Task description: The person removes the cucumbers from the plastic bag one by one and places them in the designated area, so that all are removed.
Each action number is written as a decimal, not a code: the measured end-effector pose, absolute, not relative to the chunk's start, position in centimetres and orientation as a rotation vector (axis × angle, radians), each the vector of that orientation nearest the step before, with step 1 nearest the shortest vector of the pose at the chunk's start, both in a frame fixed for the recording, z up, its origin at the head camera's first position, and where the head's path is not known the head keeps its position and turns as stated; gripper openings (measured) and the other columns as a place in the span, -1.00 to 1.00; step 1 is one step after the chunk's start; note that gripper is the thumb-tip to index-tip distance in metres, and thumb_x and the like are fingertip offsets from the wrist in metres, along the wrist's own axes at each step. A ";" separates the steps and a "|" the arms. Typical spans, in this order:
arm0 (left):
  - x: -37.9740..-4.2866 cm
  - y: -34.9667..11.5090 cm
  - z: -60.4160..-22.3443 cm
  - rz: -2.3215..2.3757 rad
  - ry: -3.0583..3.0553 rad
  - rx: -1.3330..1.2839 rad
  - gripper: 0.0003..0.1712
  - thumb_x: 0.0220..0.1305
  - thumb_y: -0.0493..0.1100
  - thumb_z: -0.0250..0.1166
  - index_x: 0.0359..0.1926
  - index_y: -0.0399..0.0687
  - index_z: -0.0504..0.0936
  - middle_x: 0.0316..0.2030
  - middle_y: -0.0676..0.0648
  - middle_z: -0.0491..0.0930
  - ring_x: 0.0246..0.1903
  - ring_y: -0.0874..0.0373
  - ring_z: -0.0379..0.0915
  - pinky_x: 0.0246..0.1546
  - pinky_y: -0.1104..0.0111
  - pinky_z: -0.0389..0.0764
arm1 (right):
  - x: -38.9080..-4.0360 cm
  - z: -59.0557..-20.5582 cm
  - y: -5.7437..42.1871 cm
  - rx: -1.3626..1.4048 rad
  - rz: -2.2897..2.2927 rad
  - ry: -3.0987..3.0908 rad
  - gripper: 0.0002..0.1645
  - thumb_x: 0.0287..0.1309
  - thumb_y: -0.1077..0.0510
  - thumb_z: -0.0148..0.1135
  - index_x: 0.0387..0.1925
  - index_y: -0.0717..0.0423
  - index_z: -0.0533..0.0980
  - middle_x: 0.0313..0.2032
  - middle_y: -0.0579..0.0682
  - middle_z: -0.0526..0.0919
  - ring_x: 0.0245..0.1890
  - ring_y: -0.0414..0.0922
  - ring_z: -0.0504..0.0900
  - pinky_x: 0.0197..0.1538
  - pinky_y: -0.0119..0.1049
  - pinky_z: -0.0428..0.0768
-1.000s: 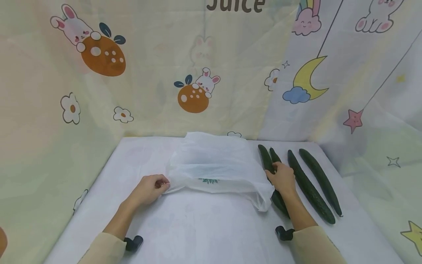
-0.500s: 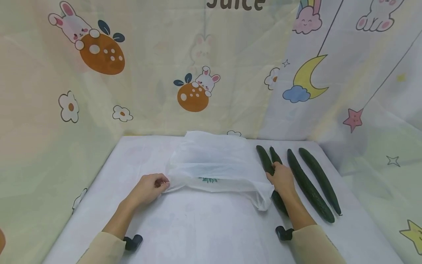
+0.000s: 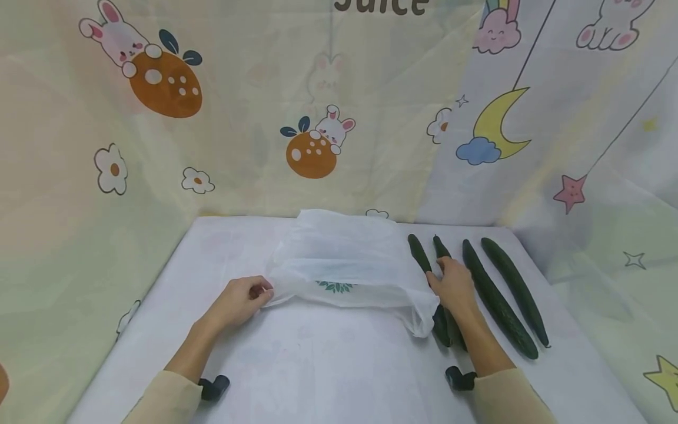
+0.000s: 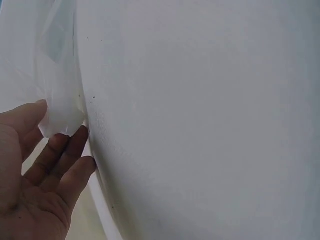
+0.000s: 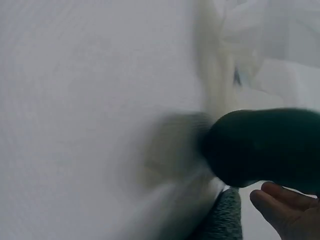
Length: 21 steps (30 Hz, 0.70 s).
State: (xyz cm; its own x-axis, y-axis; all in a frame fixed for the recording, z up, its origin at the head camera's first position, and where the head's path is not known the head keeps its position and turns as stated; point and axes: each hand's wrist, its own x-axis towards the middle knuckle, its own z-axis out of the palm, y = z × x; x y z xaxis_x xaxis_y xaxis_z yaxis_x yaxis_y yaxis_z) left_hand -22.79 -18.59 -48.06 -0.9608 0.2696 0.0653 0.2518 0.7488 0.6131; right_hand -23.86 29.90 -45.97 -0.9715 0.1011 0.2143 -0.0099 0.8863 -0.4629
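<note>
My left hand point(image 3: 245, 301) pinches the near left corner of a thin white plastic bag point(image 3: 346, 244). In the left wrist view, thumb and fingers hold a fold of that bag point(image 4: 62, 107). The bag lies flat with a green leaf print near its front edge. At its right side, my right hand point(image 3: 457, 287) grips a dark green cucumber point(image 3: 441, 327), the leftmost one; its middle is hidden. The end of this cucumber point(image 5: 265, 145) looms large in the right wrist view, above the fingertips point(image 5: 270, 202). A second cucumber point(image 3: 442, 247) lies partly beneath the hand.
Two more long cucumbers, one point(image 3: 498, 297) just right of the hand and one point(image 3: 514, 288) further right, lie side by side on the white tabletop point(image 3: 328, 365). A printed cloth point(image 3: 238, 88) hangs behind and around the table.
The leftmost cucumber has shifted left toward the bag, its near end now apart from the second cucumber's. My left hand has kept its place at the bag's corner.
</note>
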 end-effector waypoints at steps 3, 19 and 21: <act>-22.8 -18.5 -48.1 1.026 2.919 0.449 -0.88 0.43 -0.06 0.31 -0.12 0.07 0.72 -0.41 0.13 0.58 -0.35 0.18 0.46 -0.23 0.27 0.51 | -23.4 -45.1 29.5 -0.087 0.733 -2.751 -0.46 0.39 0.08 0.23 0.21 0.41 0.47 0.05 0.41 0.61 0.07 0.34 0.61 0.09 0.23 0.57; -22.8 -17.7 -47.5 1.051 2.912 0.465 -0.87 0.45 -0.05 0.30 -0.09 0.08 0.70 -0.25 0.08 0.69 -0.27 0.21 0.61 -0.20 0.26 0.60 | -20.7 -40.7 24.7 0.156 0.786 -2.496 -0.61 0.33 0.17 0.33 0.10 0.31 0.56 -0.14 0.24 0.70 -0.14 0.16 0.73 -0.06 0.04 0.71; -22.7 -17.6 -47.7 1.036 2.916 0.456 -0.86 0.45 -0.03 0.29 -0.09 0.09 0.70 -0.24 0.09 0.69 -0.27 0.22 0.62 -0.20 0.25 0.61 | -20.5 -40.4 24.2 0.191 0.786 -2.485 -0.63 0.32 0.17 0.34 0.07 0.29 0.58 -0.18 0.22 0.71 -0.18 0.14 0.73 -0.08 0.04 0.71</act>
State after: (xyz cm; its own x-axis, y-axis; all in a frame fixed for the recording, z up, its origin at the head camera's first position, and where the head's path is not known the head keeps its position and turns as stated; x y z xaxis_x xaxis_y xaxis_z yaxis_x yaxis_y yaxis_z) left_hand -22.72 -17.65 -47.66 -0.9573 0.2765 0.0838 0.2674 0.7379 0.6197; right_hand -20.46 24.15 -40.41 -0.8539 0.0217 0.5201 -0.2812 0.8216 -0.4959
